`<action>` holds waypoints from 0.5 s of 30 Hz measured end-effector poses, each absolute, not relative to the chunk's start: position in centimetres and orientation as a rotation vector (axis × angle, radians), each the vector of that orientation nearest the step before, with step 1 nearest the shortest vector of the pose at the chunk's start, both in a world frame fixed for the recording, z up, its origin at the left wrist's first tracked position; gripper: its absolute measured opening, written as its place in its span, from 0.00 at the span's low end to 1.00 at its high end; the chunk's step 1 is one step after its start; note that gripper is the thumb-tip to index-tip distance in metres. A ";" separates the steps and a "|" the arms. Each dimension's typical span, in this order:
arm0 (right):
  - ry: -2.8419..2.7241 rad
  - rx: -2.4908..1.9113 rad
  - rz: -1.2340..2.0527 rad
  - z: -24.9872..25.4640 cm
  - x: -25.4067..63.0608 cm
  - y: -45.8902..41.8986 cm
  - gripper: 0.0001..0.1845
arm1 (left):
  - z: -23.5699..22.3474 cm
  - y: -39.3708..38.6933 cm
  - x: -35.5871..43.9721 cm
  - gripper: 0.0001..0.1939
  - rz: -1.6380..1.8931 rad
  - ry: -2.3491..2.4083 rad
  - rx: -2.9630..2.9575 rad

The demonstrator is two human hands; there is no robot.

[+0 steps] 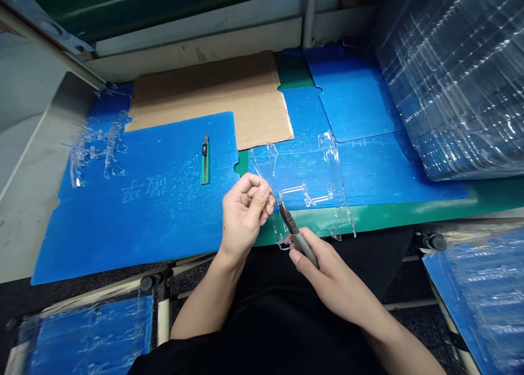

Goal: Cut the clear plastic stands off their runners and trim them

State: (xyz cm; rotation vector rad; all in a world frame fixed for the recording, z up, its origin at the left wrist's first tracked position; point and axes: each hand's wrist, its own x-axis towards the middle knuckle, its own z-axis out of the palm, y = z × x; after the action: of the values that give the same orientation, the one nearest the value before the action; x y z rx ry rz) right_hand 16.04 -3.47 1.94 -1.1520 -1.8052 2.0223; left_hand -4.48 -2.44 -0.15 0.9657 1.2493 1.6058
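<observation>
“Hands: count and state?”
“Two, both bare. Left hand (248, 214), one: fingers pinched on the clear moulded plastic frame (310, 199). Right hand (321, 257), one: wrapped round the grips of the cutting nippers (291, 222).”

“Nippers?”
“One pair, grey grips, dark metal head; right of the box cutter (205, 162) and nearer the wearer. Jaws point at the frame, close by the left fingertips; whether they bite on it, cannot tell.”

“Frame?”
“One, transparent, two long side bars and a stepped crosspiece; right of the box cutter, reaching the front edge of the green worktop (380, 216).”

“Box cutter?”
“One, green body, lying flat, tip away from the wearer.”

“Other stock?”
“Clear moulded pieces (110, 151), one cluster, left of the box cutter; overlapping, not countable. Brown cardboard (213, 91), one, beyond the box cutter and extending to its right. Blue sheets (176, 216), at least two: one beneath the box cutter, one to its right. Clear trays (458, 91), one tall stack, far right of the box cutter; layers not countable.”

“Lower level?”
“Clear plastic lots (90, 331), two, over blue: one leftward of the box cutter, one far rightward, both nearer the wearer.”
</observation>
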 end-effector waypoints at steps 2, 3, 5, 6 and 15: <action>-1.791 -1.143 2.030 1.9 16.1 -3.4 0.12 | -0.2 -2.5 -4.4 0.12 1.596 1.247 0.959; -1.788 -1.138 2.033 1.9 16.1 -3.3 0.13 | -0.2 -2.5 -4.4 0.13 1.592 1.244 0.953; -1.793 -1.126 2.037 2.0 16.2 -3.2 0.13 | -0.2 -2.6 -4.4 0.13 1.584 1.243 0.939; -1.801 -1.120 2.038 2.0 16.3 -3.1 0.13 | -0.1 -2.6 -4.4 0.13 1.579 1.245 0.930; -1.906 -1.079 2.059 1.9 17.1 -2.8 0.16 | 0.0 -2.8 -3.4 0.15 1.570 1.266 0.868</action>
State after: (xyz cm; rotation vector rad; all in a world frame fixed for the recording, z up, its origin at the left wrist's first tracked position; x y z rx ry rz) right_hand 17.15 -2.79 1.88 -1.0794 -1.9059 2.0589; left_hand -3.40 -2.78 -0.03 0.8682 1.2656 1.5697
